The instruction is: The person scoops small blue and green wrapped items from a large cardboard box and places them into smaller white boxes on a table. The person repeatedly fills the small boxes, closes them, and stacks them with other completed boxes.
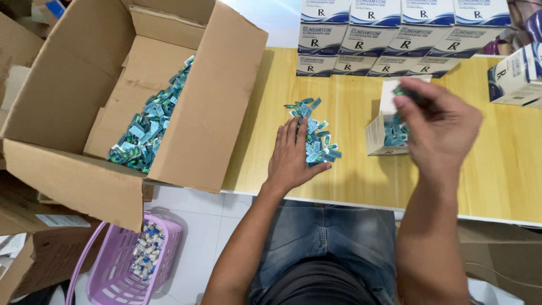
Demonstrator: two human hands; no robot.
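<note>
My left hand [292, 153] lies flat, fingers apart, on a small heap of blue-green blister strips [316, 133] on the yellow wooden table [339, 175]. My right hand [437, 127] is raised and blurred, its fingers pinched on a few blister strips [407, 92] above a small open white carton [386, 127]. The carton stands upright and holds more strips inside.
A large open cardboard box [186, 130] on the left holds many loose strips. Stacked white-and-blue medicine cartons [384, 39] line the table's far edge, another carton [516, 76] at right. A lilac plastic basket [121, 265] with small packs sits on the floor.
</note>
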